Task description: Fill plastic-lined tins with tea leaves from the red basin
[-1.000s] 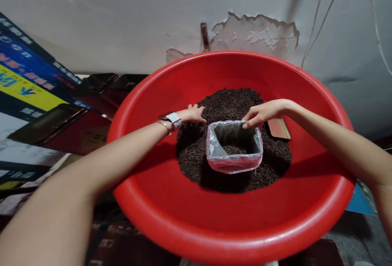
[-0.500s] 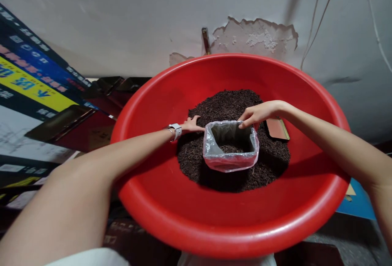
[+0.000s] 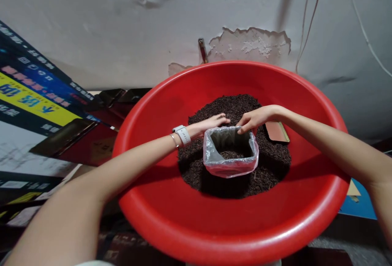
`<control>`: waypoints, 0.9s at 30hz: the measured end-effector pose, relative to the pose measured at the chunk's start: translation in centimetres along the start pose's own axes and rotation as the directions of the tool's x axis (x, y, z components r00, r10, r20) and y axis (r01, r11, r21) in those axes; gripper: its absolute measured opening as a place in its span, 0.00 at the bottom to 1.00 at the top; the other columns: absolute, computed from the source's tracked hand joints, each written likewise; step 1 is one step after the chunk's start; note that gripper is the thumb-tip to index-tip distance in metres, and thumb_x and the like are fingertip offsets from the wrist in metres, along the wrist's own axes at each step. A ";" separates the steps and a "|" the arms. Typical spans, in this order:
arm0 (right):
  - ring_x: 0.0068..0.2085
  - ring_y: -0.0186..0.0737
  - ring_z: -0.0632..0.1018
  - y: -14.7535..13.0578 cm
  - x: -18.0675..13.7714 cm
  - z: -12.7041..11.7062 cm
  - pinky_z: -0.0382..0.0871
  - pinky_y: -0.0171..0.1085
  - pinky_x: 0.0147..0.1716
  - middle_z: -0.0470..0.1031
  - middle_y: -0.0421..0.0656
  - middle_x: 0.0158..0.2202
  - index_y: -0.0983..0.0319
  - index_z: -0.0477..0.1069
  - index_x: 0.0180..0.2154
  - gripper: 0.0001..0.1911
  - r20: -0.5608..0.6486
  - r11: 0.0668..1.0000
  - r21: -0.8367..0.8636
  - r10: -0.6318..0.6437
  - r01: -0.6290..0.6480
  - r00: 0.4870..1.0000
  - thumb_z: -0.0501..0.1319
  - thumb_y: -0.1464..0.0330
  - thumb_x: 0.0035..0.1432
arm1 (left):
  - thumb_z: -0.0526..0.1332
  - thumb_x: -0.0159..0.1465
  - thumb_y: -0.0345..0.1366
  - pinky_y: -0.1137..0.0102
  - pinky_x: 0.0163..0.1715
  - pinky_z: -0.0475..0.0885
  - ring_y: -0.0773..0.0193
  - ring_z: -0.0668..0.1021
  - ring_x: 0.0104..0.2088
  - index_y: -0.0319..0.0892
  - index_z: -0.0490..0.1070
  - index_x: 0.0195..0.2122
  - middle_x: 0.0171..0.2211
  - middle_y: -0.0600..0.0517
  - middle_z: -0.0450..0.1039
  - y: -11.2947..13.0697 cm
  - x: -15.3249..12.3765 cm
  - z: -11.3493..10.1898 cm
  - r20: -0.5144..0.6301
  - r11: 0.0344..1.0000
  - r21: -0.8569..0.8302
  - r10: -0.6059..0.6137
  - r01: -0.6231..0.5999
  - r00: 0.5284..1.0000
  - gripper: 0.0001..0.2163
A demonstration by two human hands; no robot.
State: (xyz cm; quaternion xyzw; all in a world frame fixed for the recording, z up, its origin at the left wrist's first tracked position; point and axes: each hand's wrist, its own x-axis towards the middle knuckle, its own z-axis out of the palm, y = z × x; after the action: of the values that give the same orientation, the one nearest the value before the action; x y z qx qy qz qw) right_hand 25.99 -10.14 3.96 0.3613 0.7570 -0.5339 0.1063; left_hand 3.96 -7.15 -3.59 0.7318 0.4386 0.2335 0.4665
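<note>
A large red basin (image 3: 232, 229) holds a heap of dark, dry, twisted leaves that look like tea (image 3: 269, 176). On the heap stands a small box lined with a clear plastic bag (image 3: 231, 170), its pinkish-red side showing through the plastic. Some leaves lie inside it. My right hand (image 3: 255, 118) grips the box's back right rim, thumb over the inner side. My left hand (image 3: 214, 123), with a white watch (image 3: 183, 135) at the wrist, reaches over the leaves just behind the box. Its fingers are extended and thumb apart, with dark bits between them.
A flat, gold-edged lid or tray (image 3: 277, 131) lies on the leaves at the right. Dark red tins (image 3: 88, 141) and a printed banner (image 3: 33, 98) stand left of the basin. Behind is a peeling wall (image 3: 122, 25) with hanging cords (image 3: 310, 21).
My left hand has moved right across the leaves, from left of the box to behind its rim, and its spread fingers have drawn closer. My right hand keeps its hold.
</note>
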 end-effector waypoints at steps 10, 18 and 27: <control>0.36 0.37 0.74 -0.3 -0.2 0.1 0.69 0.34 0.36 0.78 0.42 0.36 0.66 0.78 0.45 0.23 -0.020 1.000 -0.012 0.009 -0.009 1.000 0.63 0.55 0.55 | 0.64 0.57 0.45 0.70 0.35 0.73 0.66 0.75 0.33 0.43 0.66 0.44 0.34 0.55 0.69 8.9 -4.8 -1.3 0.059 0.947 -0.276 0.187 -0.164 0.981 0.18; 0.39 0.40 0.74 -0.1 -0.1 0.3 0.69 0.37 0.38 0.76 0.42 0.36 0.65 0.77 0.40 0.21 -0.078 0.999 0.001 0.050 -0.050 0.996 0.64 0.56 0.51 | 0.63 0.61 0.44 0.62 0.51 0.70 0.57 0.76 0.48 0.40 0.73 0.47 0.46 0.49 0.77 8.5 -4.7 -1.0 0.177 0.955 -0.014 0.293 -0.295 0.940 0.17; 0.41 0.42 0.75 0.1 -0.6 -0.2 0.70 0.37 0.41 0.79 0.44 0.40 0.64 0.78 0.48 0.31 -0.077 0.998 0.031 0.050 -0.048 0.996 0.65 0.48 0.51 | 0.64 0.60 0.45 0.63 0.50 0.70 0.58 0.78 0.45 0.41 0.80 0.41 0.46 0.46 0.78 8.5 -4.6 -1.9 0.285 0.831 0.250 0.427 -0.497 0.858 0.15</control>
State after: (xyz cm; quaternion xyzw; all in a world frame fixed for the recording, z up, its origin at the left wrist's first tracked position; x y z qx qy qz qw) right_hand 26.53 -10.24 4.33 0.4015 0.7438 -0.5276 0.0847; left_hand 3.77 -11.75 5.14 0.9020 0.2255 0.1854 0.3180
